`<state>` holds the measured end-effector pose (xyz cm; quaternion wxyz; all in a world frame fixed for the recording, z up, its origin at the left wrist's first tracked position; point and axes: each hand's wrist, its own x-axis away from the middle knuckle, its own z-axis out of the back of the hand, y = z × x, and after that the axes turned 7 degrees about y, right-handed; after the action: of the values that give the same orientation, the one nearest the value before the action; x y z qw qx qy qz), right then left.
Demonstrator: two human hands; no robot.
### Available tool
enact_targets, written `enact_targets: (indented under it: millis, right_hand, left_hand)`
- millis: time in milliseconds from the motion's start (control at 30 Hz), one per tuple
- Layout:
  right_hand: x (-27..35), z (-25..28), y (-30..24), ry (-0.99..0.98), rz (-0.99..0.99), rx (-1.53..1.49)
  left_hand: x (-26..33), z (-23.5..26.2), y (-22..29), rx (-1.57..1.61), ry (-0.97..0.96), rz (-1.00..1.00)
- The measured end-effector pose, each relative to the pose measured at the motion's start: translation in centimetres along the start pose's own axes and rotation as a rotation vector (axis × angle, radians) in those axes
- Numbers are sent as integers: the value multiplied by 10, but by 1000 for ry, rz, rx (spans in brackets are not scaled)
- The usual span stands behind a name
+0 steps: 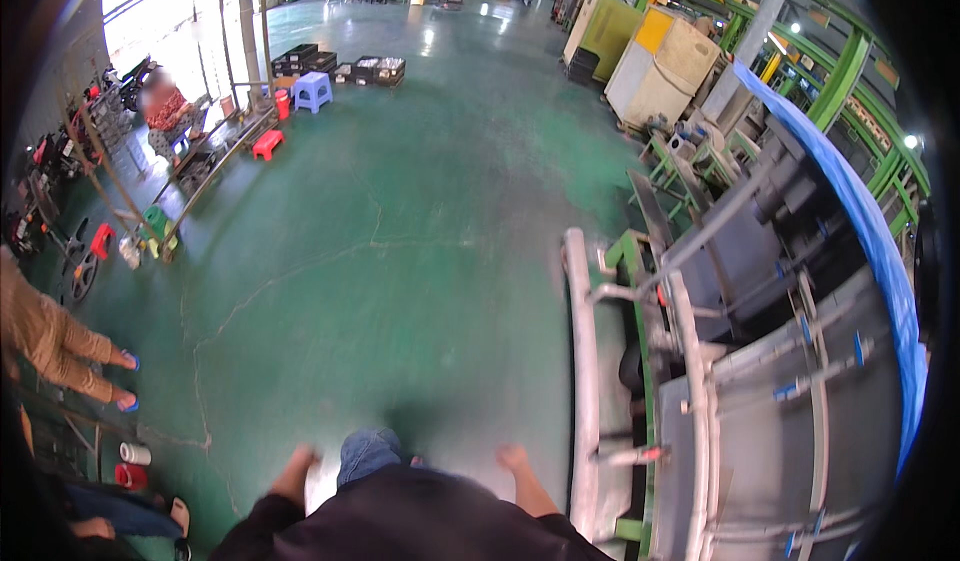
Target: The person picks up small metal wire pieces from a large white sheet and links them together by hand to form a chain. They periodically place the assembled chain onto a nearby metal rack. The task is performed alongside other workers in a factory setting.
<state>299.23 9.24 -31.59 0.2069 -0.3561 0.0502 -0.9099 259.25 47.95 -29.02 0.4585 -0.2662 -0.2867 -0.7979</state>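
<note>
My left hand [304,457] hangs low beside my jeans [366,455], away from any object. On the other side, my right hand [512,458] is held out above the green floor [400,301]; the nearest thing to it is a long pale pipe [583,361] running along the machinery. Both hands look small and blurred, and their fingers cannot be made out. No held thing shows at either one.
At right stand green-framed machinery [645,381], a blue tarp [850,171] and a large crate-like box [660,66]. Left are a person in tan trousers [75,351], a seated person [168,111], a red stool [268,145] and a blue stool [313,93]. Black crates [375,73] lie ahead.
</note>
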Motion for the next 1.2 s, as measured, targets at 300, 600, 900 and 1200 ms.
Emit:
enact_targets:
  millis: [300, 600, 900, 1200]
  right_hand:
    - [-380, 373, -359, 433, 416, -859]
    - [-591, 347, -229, -26, -102, -118]
    - [-925, 636, -354, -254, -87, 107]
    - [-1377, 1020, -623, 498, 100, -673]
  left_hand:
    - [-240, 140, 1, 38, -285, 346]
    - [-778, 753, 530, 365, 839, -661]
    - [-1023, 772, 639, 85, 475, -752]
    - [-1123, 804, 514, 58, -329, 465]
